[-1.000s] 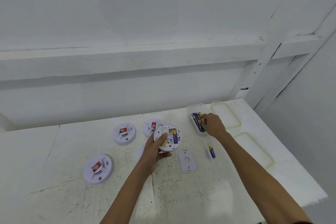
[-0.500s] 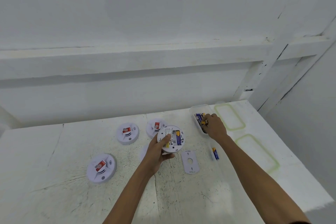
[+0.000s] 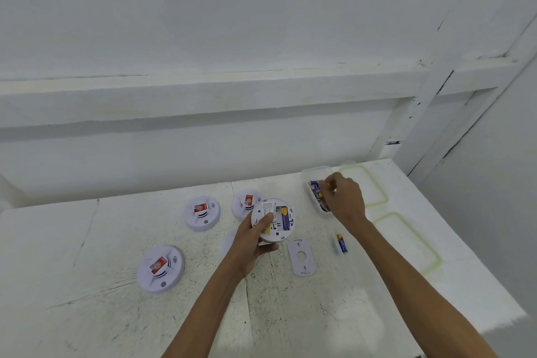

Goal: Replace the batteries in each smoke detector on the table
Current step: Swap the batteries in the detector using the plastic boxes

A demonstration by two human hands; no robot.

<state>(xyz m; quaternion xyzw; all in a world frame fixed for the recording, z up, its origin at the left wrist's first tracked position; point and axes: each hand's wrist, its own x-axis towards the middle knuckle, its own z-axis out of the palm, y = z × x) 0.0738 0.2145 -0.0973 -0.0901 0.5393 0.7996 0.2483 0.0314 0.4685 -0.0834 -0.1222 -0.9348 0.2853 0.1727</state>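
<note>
White table (image 3: 87,314), left hand (image 3: 250,244) holding detector (image 3: 273,219)

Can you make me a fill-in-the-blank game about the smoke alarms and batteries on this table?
1. The left hand holds a smoke detector with its ____ side facing up.
2. The right hand reaches into the clear ____ of batteries.
3. One loose battery lies on the ____ near the grey cover plate.
4. ____ other detectors lie face up, each with a red label; the nearest is here.

Missing words: back; container; table; Three
</note>
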